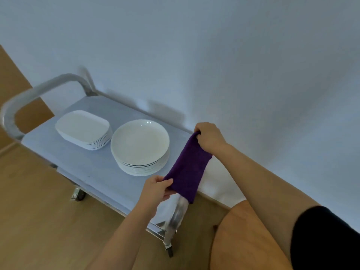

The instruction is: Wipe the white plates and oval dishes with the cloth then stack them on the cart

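Both hands pinched the purple cloth (189, 168) taut over the cart (93, 168) end: left hand (158, 189) at its near edge, right hand (209, 137) at its wall-side rail. Round plates (140, 147) sat stacked mid-cart, oval dishes (83, 129) beyond them toward the handle (39, 90); bare top lay along the cart's front edge.

Cart (93, 168) top shelf: oval dish stack (83, 129) near handle end. Round plate stack (140, 147) just beside it, mid-shelf.

Single head-worn view, tilted, looking forward and down — cart (93, 168) near, wall behind, handle edges perhaps motion-blurred.
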